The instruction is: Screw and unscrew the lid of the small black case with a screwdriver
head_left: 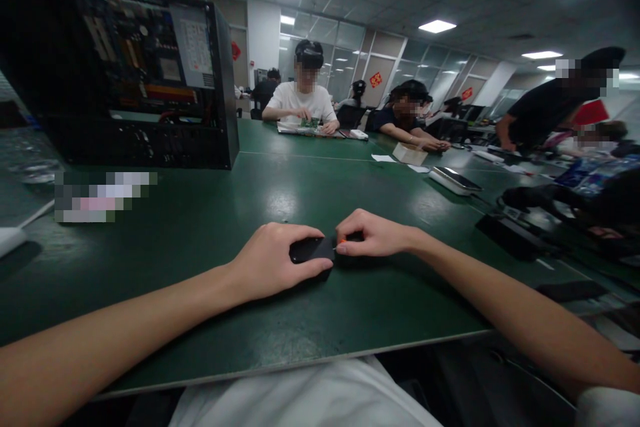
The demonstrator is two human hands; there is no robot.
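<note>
My left hand (270,257) is closed round a small black box-shaped device (316,252) on the green table, thumb along the near side and fingers over the far side. Just to its right, my right hand (373,233) pinches a small screwdriver with an orange part (342,240). Its thin metal tip meets the right end of the black device; whether it goes in, I cannot tell. Most of the screwdriver is hidden by the fingers.
An open black computer case (225,87) stands at the back left. A white-cased device (455,180) and a black box (513,233) lie to the right. Across the green table (280,180), a person in a white shirt (327,103) handles a green circuit board (311,122).
</note>
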